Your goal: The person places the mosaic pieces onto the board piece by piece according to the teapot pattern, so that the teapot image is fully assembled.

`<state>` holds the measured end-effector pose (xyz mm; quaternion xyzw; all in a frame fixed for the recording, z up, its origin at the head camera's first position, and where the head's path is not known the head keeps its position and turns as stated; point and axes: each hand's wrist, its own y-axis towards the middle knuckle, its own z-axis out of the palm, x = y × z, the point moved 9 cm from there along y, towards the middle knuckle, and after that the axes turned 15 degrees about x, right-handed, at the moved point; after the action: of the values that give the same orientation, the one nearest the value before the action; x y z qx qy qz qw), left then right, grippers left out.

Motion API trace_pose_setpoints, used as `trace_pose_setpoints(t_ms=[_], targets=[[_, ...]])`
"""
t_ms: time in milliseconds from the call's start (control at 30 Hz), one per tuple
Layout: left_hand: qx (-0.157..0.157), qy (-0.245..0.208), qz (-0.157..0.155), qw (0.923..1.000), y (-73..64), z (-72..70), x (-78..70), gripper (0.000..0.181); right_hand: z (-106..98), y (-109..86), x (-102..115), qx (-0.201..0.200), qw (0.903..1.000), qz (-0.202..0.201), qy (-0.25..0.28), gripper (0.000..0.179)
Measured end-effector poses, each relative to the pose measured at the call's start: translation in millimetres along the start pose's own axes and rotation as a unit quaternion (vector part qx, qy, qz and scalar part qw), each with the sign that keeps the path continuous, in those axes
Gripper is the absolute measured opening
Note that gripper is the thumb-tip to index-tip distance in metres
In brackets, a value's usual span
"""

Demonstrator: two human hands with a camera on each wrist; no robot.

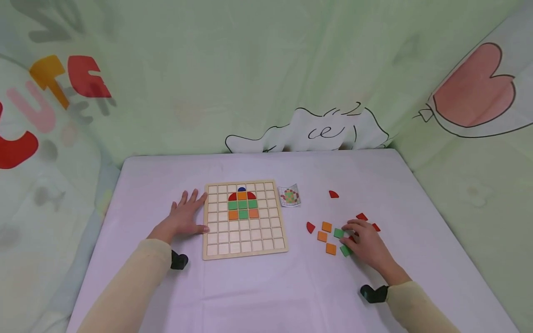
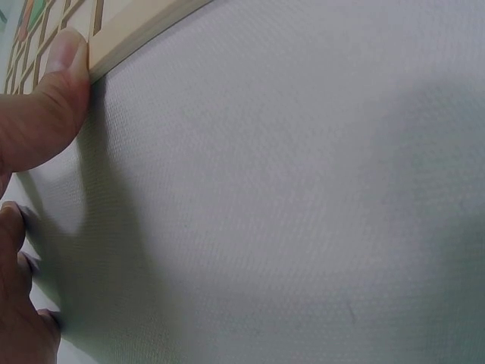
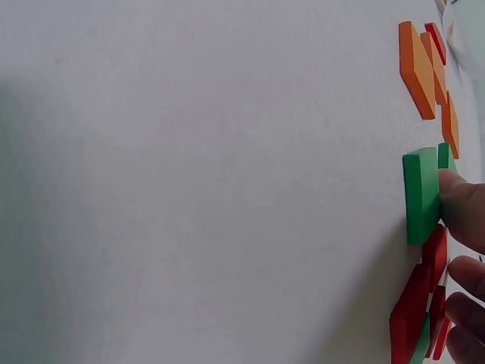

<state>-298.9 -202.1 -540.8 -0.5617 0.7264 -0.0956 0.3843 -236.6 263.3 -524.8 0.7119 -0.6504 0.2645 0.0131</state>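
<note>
My left hand (image 1: 183, 217) lies spread at the left side of the wooden grid board (image 1: 245, 239); its thumb (image 2: 68, 64) rests on the frame in the left wrist view. Set in the board's upper half are a blue piece (image 1: 241, 189), red quarter-round pieces (image 1: 232, 197) and orange and green squares (image 1: 243, 204). To the right, my right hand (image 1: 366, 243) hovers low over loose tiles, fingers bent and fingertips beside a green square tile (image 1: 338, 233). A nearer green tile (image 3: 421, 197) stands out by the thumb (image 3: 462, 208) in the right wrist view. Red pieces lie partly hidden under the hand.
A small printed picture card (image 1: 289, 196) lies at the board's right edge. Orange tiles (image 1: 326, 226) and a red piece (image 1: 310, 227) lie left of my right hand, with another red piece (image 1: 333, 194) farther back. Printed cloth (image 1: 187, 92) hangs behind the table.
</note>
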Motion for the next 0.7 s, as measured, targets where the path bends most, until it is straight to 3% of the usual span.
trace_pose_setpoints(t_ms=[700], targets=[[-0.001, 0.002, -0.004, 1.0000, 2.6, 1.2, 4.0, 0.107, -5.3, 0.1, -2.0, -0.009, 0.9998, -0.012, 0.015, 0.031]])
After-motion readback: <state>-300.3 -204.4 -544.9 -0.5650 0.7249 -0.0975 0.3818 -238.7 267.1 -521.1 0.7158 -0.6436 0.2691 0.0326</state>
